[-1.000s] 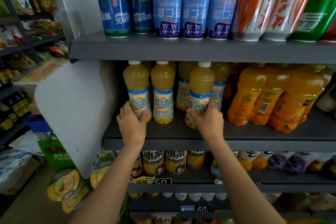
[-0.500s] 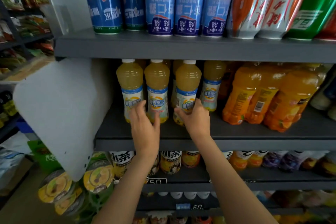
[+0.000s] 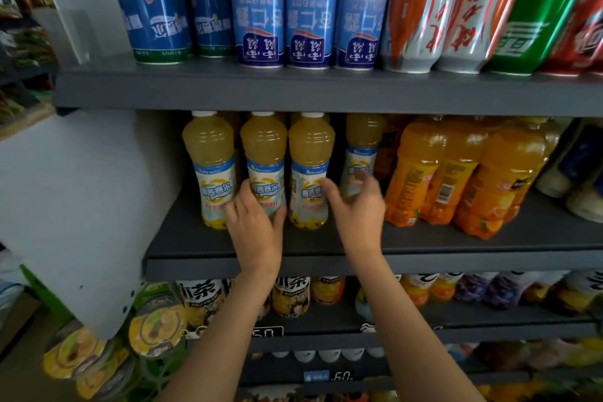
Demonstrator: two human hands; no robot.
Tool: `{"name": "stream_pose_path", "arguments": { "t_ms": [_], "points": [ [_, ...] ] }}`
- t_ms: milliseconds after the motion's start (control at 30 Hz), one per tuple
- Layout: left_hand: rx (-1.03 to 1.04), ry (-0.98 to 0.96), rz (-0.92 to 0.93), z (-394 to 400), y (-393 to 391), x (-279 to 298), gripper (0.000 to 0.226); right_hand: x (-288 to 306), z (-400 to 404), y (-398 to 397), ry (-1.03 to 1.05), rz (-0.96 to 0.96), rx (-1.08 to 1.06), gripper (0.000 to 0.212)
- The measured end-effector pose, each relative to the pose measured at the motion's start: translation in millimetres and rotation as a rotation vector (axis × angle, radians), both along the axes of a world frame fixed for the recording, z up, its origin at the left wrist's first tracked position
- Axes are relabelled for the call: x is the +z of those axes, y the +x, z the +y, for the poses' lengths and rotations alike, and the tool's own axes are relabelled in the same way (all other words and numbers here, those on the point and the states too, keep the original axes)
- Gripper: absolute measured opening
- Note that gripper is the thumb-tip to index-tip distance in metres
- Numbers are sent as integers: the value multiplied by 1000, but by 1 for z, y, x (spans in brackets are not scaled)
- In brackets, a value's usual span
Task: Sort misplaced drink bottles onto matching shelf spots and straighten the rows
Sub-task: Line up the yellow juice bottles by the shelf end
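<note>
Three yellow juice bottles with white caps and blue-white labels stand in a front row on the middle shelf (image 3: 424,240). My left hand (image 3: 257,232) grips the base of the second bottle (image 3: 263,153). The first bottle (image 3: 210,160) stands free to its left. My right hand (image 3: 357,210), blurred, has its fingers spread between the third bottle (image 3: 310,157) and a fourth yellow bottle (image 3: 362,143) set further back. Its thumb lies by the third bottle's label and its fingertips reach the fourth bottle.
Orange juice bottles (image 3: 414,173) crowd the shelf right of the yellow ones. Tall cans (image 3: 310,10) fill the shelf above. A white side panel (image 3: 81,206) closes the left end. Tea bottles (image 3: 290,297) stand on the shelf below.
My left hand moved from the first bottle to the second. My right hand let go of the third bottle, which now stands upright in the row, and shifted right toward the fourth.
</note>
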State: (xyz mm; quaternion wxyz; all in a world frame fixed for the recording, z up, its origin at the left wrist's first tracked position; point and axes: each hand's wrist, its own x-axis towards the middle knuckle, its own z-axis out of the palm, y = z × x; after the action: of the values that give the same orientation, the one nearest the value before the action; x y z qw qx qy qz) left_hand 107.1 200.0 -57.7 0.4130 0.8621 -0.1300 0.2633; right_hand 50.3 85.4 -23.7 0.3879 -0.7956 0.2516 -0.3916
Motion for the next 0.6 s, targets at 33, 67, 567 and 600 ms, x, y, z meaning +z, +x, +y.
{"name": "stream_pose_path", "arguments": {
  "t_ms": [33, 67, 567, 600],
  "points": [
    [-8, -7, -2, 0, 1, -1, 73, 3, -7, -3, -15, -26, -66, 66],
    [-15, -12, 1, 1, 1, -1, 73, 5, -14, -3, -14, -3, -113, 66],
    [-15, 5, -10, 2, 4, -4, 71, 3, -31, 12, -48, 292, -42, 48],
    [-13, 9, -5, 2, 4, -4, 72, 2, -27, 8, -57, 293, -36, 48]
  ]
}}
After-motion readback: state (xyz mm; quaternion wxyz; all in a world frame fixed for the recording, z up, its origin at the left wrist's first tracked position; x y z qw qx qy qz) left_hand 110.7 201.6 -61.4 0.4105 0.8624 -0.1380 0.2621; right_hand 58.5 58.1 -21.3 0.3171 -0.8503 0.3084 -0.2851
